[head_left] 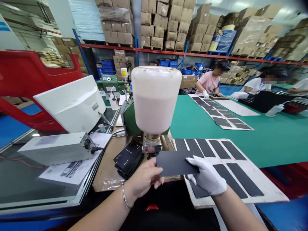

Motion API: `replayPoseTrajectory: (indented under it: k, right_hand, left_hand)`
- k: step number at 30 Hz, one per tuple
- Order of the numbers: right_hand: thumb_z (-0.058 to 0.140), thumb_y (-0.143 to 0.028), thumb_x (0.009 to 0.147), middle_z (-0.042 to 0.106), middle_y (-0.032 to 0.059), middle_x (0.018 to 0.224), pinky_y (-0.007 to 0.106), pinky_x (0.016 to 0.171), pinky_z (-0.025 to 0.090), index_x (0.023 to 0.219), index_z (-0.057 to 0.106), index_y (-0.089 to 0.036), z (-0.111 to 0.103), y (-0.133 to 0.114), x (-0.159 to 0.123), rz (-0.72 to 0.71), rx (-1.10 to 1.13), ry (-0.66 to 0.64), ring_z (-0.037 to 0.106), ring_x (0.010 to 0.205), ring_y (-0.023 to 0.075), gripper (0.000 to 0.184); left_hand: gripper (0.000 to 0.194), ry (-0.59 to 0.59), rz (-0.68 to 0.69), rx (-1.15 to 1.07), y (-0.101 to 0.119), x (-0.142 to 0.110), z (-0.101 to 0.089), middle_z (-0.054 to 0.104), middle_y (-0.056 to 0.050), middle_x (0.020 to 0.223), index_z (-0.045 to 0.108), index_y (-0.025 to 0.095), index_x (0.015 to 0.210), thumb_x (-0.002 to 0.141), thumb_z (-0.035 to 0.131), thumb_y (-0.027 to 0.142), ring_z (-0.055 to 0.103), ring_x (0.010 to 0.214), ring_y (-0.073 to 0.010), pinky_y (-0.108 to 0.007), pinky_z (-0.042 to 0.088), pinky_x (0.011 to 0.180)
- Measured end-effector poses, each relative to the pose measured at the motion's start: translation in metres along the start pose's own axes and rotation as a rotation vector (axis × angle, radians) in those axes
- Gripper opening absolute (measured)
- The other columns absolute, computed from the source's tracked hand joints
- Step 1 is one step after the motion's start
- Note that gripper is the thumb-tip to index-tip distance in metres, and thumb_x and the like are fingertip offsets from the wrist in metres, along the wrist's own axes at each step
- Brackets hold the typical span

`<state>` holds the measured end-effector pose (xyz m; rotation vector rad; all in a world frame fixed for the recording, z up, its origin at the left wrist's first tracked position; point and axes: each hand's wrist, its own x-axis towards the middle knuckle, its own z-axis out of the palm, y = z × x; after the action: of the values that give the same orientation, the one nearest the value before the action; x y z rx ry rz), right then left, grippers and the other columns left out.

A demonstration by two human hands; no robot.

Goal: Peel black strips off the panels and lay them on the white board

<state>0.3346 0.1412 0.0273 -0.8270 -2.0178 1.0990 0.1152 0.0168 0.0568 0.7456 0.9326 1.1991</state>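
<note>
A flat black rectangular panel (176, 163) is held level between my two hands. My bare left hand (146, 176), with a bracelet at the wrist, pinches its left end. On the other end, my white-gloved right hand (208, 175) grips the panel between thumb and fingers. Just beyond the panel stands a machine with a large translucent bottle (156, 99) of pale liquid on top, and its metal head (152, 147) comes down close to the panel's far left corner. Left of that head lies a stack of black punched panels (128, 157). Several plain black panels rest on a white board (269, 189) at right.
A green tabletop (271, 141) stretches to the right, bearing another board of black panels (216, 110). At left are a white monitor (72, 104) and a grey power box (57, 147). A co-worker (210, 80) sits across the table. Box-laden shelves stand behind.
</note>
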Motion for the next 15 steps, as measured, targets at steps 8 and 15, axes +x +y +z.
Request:
replayPoseTrajectory:
  k: [8,15]
  right_hand:
    - [0.057,-0.042,0.077,0.067,0.0079,0.078,0.036,0.057,0.055,0.088,0.064,-0.023,0.071,-0.062,0.019,0.182,0.316,-0.206,0.065,0.070,0.0240,0.024]
    - [0.054,-0.038,0.082,0.059,0.0016,0.053,0.021,0.036,0.040,0.078,0.060,-0.016,0.161,-0.121,0.028,0.396,0.924,-0.478,0.053,0.042,0.0125,0.023]
  left_hand:
    - [0.007,0.204,0.190,-0.120,0.022,-0.049,-0.035,0.048,0.005,0.047,0.057,0.014,0.081,0.076,0.052,0.015,0.034,0.037,-0.0038,-0.014,0.025,0.037]
    - [0.010,0.546,0.439,-0.201,0.018,-0.111,-0.068,0.044,0.006,0.041,0.054,0.017,0.066,0.076,0.057,0.020,0.034,0.038,-0.0059,-0.017,0.033,0.042]
